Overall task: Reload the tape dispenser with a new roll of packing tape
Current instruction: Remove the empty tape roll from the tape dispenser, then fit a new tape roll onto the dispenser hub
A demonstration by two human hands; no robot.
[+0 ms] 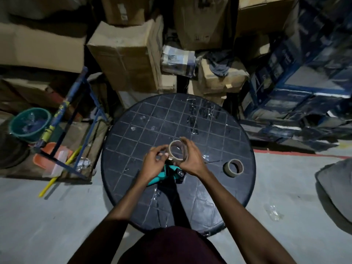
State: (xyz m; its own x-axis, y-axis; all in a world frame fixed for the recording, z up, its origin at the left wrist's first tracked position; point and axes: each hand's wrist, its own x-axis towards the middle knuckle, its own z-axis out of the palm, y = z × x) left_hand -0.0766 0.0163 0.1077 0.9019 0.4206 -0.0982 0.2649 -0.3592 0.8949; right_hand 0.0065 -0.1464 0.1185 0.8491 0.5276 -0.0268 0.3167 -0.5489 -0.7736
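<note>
Both hands, left hand [155, 162] and right hand [190, 159], fingers clamped on tape roll [178, 150] above unloaded teal dispenser [167, 173]; mounting and threading remain.

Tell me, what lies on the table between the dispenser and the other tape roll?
Mostly bare table, with a small clear scrap nearby, between dispenser and roll, head view.

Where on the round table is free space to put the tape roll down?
The near part of the round table is bare, as is the left part beside the left hand. The far right bears tape scraps; the spare roll sits right of the right hand.
</note>
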